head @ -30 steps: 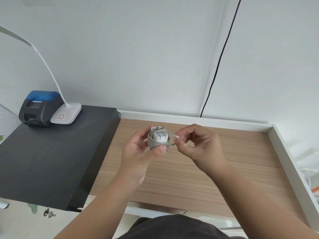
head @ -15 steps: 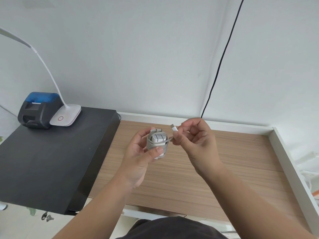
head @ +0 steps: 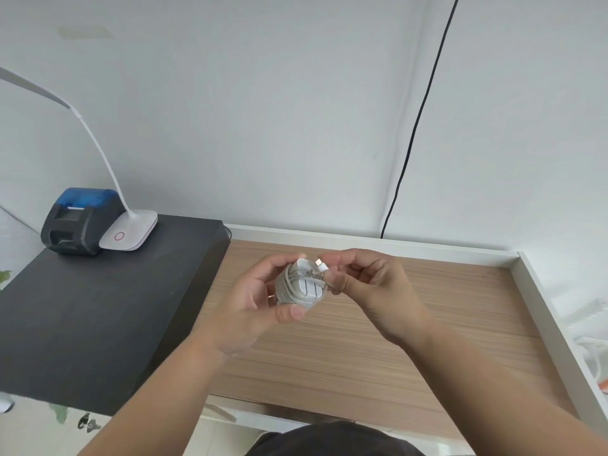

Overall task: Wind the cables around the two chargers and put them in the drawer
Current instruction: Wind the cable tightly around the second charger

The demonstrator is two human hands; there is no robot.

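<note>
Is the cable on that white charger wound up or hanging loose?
Wound up: the cable coils around the charger in the left hand; the right hand pinches its plug end.

I see one white charger (head: 304, 287), a small block with its folded prongs facing the camera. Its pale grey cable (head: 285, 286) is coiled round the body in several close turns. The cable's end plug (head: 320, 264) sticks up free at the charger's upper right corner, not tucked in. The charger is held in the air above the open drawer (head: 460, 311), over the left part of its wood-grain floor. I cannot find a second charger.
</note>
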